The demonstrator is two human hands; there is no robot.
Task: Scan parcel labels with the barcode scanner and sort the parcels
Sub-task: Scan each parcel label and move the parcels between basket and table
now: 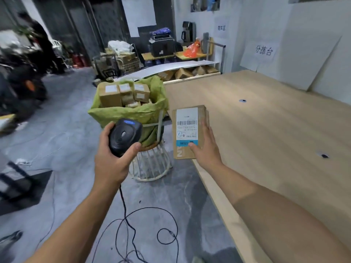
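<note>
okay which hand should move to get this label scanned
Left. The left hand already grips the barcode scanner, beside the parcel. The right hand holds the parcel label-up.

Scanner (124, 136): matt black plastic. Parcel (190, 131): brown cardboard, smooth white paper label (187, 126). Table (275, 130): pale wood-grain, matt. Basket (152, 164): white wire, lined with a crinkled green bag (133, 112). Floor (62, 133): grey, rough.

Bare wooden table (266, 118); grey floor (62, 141) with wire basket (150, 164), looped cable (144, 224).
</note>
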